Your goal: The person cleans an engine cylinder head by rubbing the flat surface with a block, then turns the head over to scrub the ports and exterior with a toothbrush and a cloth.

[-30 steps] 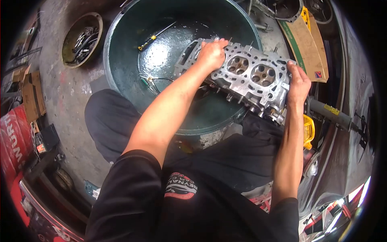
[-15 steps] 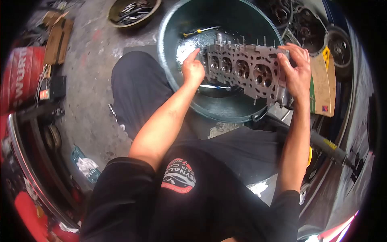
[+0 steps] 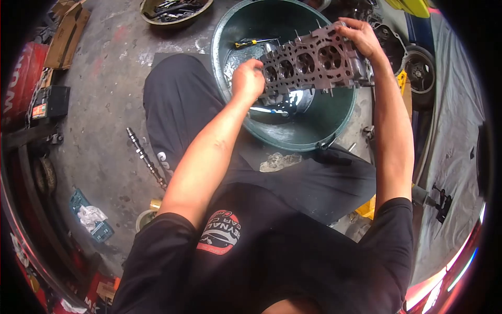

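A grey metal cylinder head (image 3: pixel 294 78) is held up over a dark green tub (image 3: pixel 215 57), its face with several round combustion chambers turned towards me. My left hand (image 3: pixel 248 81) grips its left end, the fingertips partly hidden behind the metal. At the far right end, my right hand (image 3: pixel 363 39) is closed over the upper corner. The head tilts, with its right end farther from me than its left. Inside the tub lie a screwdriver with a yellow and black handle (image 3: pixel 250 42) and a slim blue and white tool (image 3: pixel 269 110) in shallow dark liquid.
A bowl of metal parts (image 3: pixel 177 20) stands beyond my knee. On the floor to the left lie a camshaft (image 3: pixel 145 157) and a teal tray with a crumpled rag (image 3: pixel 92 217). Cardboard boxes (image 3: pixel 68 36) are at far left; a wheel-like part (image 3: pixel 418 70) is at right.
The cylinder head has moved away from me and turned, its right end swinging farther off. My left hand's raised index finger has come down to the head's end. The view has shifted slightly.
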Demonstrator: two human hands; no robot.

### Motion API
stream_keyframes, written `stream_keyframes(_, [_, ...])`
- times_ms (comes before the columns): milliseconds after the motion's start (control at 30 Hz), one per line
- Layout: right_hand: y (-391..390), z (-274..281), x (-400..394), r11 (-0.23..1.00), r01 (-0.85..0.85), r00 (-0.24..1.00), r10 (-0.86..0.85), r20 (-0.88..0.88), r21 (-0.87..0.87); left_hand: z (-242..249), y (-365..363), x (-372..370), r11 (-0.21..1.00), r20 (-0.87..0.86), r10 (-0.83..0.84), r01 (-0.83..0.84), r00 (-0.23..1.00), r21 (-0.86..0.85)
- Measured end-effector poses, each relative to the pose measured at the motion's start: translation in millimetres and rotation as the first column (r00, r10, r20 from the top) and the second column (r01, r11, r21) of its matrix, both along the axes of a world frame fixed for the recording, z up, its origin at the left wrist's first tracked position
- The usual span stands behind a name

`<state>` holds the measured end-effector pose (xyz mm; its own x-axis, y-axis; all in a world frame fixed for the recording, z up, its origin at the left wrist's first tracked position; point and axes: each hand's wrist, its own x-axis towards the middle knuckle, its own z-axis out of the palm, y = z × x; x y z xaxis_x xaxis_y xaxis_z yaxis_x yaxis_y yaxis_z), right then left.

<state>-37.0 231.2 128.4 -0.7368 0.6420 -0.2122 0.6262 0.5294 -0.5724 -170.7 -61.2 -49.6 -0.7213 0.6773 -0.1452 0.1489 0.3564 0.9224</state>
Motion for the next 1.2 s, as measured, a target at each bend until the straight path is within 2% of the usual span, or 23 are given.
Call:
stream_keyframes(33, [-4.4, -1.1, 12.8, 0.994, 0.083, 0.994, -0.087, -0.061, -0.069, -3.1, 1.4, 9.3, 1.0, -0.149, -0.027, 0.029, 0.989, 0.009])
stream_keyframes(67, [-7.1, -1.5, 25.2, 0.987, 0.152, 0.986, -0.155, -0.053, -0.05, -6.4, 5.1, 17.0, 0.99, -0.197, -0.136, 0.127, 0.971, -0.059])
stream_keyframes(133, [-13.4, -3.1, 46.5, 0.965, 0.26, 0.962, -0.261, -0.08, -0.032, 13.7, 16.6, 33.4, 0.877, -0.172, -0.432, 0.367, 0.886, -0.311])
stream_keyframes(167, [-13.3, -6.4, 57.5, 0.954, 0.297, 0.948, -0.299, -0.112, -0.032, 14.8, 22.2, 43.0, 0.833, -0.216, -0.534, 0.465, 0.817, -0.3])
stream_keyframes(200, [-14.8, -7.8, 66.4, 0.957, 0.289, 0.94, -0.29, -0.18, -0.033, 23.0, 27.8, 52.9, 0.816, -0.212, -0.563, 0.499, 0.799, -0.292])
stream_keyframes(233, [-17.0, -7.6, 78.2, 0.971, 0.218, 0.961, -0.196, -0.197, 0.1, 28.4, 34.3, 55.1, 0.821, -0.201, -0.557, 0.499, 0.806, -0.277])
stream_keyframes(267, [-19.1, -8.1, 89.2, 0.978, 0.141, 0.977, -0.111, -0.184, 0.156, 31.0, 40.5, 57.7, 0.824, -0.187, -0.553, 0.501, 0.812, -0.264])
stream_keyframes(300, [-32.7, -4.3, 93.9, 0.971, 0.153, 0.976, -0.119, -0.184, 0.185, 29.9, 46.4, 55.4, 0.862, -0.152, -0.484, 0.439, 0.862, -0.255])
stream_keyframes(367, [-58.7, -3.7, 108.2, 0.956, 0.149, 0.972, -0.094, -0.217, 0.253, 13.0, 54.2, 42.9, 0.939, -0.117, -0.298, 0.269, 0.947, -0.214])
stream_keyframes(400, [-74.0, 0.8, 112.4, 0.934, 0.1, 0.976, -0.025, -0.218, 0.344, 4.7, 52.7, 39.9, 0.994, -0.142, -0.087, 0.075, 0.986, -0.083])
stream_keyframes(467, [-94.0, 1.5, 126.2, 0.922, 0.09, 0.978, -0.01, -0.209, 0.377, -7.0, 50.1, 31.9, 0.999, -0.144, 0.009, -0.013, 0.99, -0.033])
stream_keyframes(667, [-119.4, -0.3, 143.2, 0.9, 0.11, 0.964, 0.007, -0.266, 0.422, -7.3, 41.7, 49.4, 0.983, -0.005, -0.062, 0.062, 0.998, 0.172])
stream_keyframes(700, [-119.7, 0.2, 143.8, 0.893, 0.118, 0.965, 0.0, -0.263, 0.434, -5.4, 43.2, 47.2, 0.966, -0.087, -0.029, 0.051, 0.996, 0.254])
stream_keyframes(767, [-124.0, 0.1, 144.6, 0.882, 0.128, 0.966, -0.008, -0.257, 0.454, -0.7, 46.3, 42.8, 0.991, 0.228, -0.002, -0.028, 0.974, 0.128])
stream_keyframes(867, [-133.7, 0.6, 156.6, 0.865, 0.16, 0.967, -0.041, -0.252, 0.475, 12.2, 51.6, 33.0, 0.994, 0.241, 0.0, -0.026, 0.97, 0.106])
stream_keyframes(933, [-147.3, 1.8, 167.0, 0.864, 0.186, 0.966, -0.074, -0.247, 0.468, -12.0, 58.1, 27.9, 0.992, 0.043, -0.05, 0.045, 0.998, 0.116])
stream_keyframes(967, [-153.8, 2.7, 171.5, 0.859, 0.189, 0.968, -0.08, -0.238, 0.476, -21.0, 62.7, 24.9, 0.997, 0.085, -0.043, 0.037, 0.995, 0.071])
stream_keyframes(1067, [-175.0, -2.9, 181.5, 0.842, 0.246, 0.955, -0.126, -0.269, 0.48, -41.1, 83.9, 15.2, 1.0, 0.043, -0.016, 0.016, 0.999, 0.012])
stream_keyframes(1200, [-196.6, -10.5, 181.6, 0.78, 0.417, 0.903, -0.297, -0.309, 0.468, -84.2, 164.5, -6.5, 0.99, -0.199, 0.052, -0.025, 0.979, 0.137])
